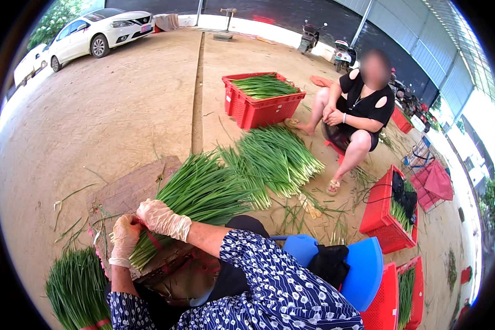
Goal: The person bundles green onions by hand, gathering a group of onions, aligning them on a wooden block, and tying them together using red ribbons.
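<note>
Two-handed, apparently pinching a red strip between the curled fingers of left hand and right hand, over the green bunch lying on the brown board, and probably doing best by tensioning evenly from both sides, leaving the stems level and snug rather than crushed.

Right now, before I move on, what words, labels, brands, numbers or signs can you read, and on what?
None can be read.
White sedan car, front plate: too small and blurred.
Red plastic crate at the back, small white label: too small.
Long green-leaved bunch in front: no print visible.
</note>
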`<state>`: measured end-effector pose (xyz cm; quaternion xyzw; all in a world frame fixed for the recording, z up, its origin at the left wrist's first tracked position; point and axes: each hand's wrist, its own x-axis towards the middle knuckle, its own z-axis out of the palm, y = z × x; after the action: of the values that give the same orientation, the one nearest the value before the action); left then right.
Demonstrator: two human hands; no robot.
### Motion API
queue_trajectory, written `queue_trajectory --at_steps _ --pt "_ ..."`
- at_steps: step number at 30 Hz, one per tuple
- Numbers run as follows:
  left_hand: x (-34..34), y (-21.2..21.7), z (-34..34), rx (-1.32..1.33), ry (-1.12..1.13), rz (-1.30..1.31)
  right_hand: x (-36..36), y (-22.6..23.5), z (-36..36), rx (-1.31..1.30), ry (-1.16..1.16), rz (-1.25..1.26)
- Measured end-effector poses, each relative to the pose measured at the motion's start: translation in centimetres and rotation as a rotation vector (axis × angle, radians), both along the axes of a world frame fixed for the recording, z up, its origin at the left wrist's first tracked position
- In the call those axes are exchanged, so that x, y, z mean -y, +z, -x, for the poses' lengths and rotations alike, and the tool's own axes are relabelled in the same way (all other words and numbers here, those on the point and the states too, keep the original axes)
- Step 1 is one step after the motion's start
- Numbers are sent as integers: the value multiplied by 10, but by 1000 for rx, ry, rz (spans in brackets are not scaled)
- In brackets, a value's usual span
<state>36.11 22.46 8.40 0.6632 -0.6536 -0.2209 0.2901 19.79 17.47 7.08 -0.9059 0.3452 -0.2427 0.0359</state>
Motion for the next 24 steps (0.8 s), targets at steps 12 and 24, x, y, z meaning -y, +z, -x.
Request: queue_trajectory --at_steps 12,24 --pt "7 -16 2 340 66 350 -16 0 -2 40 -5 107" --pt "5 -11 10 458 118 222 -45 -1 3 -63 19 -83"
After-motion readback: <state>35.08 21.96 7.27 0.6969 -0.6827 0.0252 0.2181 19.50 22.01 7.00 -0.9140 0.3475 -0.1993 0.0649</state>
